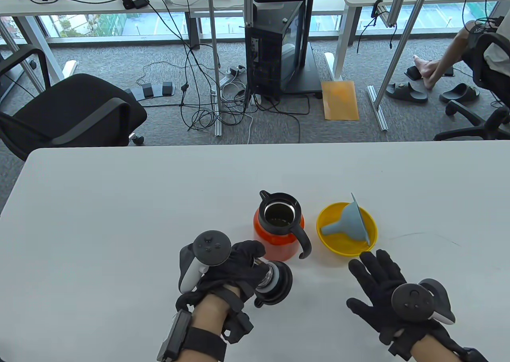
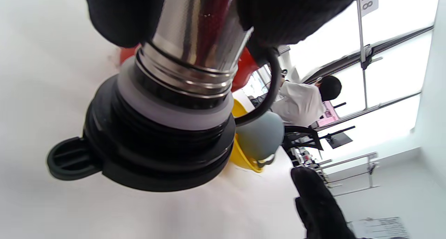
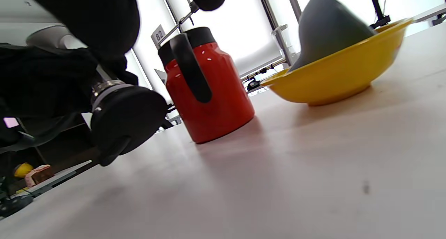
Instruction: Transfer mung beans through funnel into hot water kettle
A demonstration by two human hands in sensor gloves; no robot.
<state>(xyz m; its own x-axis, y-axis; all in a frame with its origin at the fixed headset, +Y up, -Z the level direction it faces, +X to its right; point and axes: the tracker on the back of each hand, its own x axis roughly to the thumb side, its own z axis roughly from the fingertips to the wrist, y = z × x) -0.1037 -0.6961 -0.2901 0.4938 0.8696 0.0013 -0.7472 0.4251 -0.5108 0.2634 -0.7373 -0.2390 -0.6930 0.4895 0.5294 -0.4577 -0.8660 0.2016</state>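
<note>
A red kettle (image 1: 277, 238) with a black handle stands open on the white table, beans showing inside its mouth. It also shows in the right wrist view (image 3: 209, 89). Right of it a yellow bowl (image 1: 338, 246) holds a grey-blue funnel (image 1: 350, 222) lying on its side. My left hand (image 1: 239, 270) grips the kettle's black lid (image 1: 275, 284) by its metal stem, just in front of the kettle; the left wrist view shows the lid (image 2: 163, 134) close up. My right hand (image 1: 378, 282) rests flat with fingers spread, just in front of the bowl, holding nothing.
The table's far edge (image 1: 255, 144) runs across mid view. Beyond it on the floor are an office chair (image 1: 67, 111), a black computer tower (image 1: 275, 51) and cables. The bowl (image 3: 334, 75) and funnel (image 3: 327, 26) show at the right in the right wrist view.
</note>
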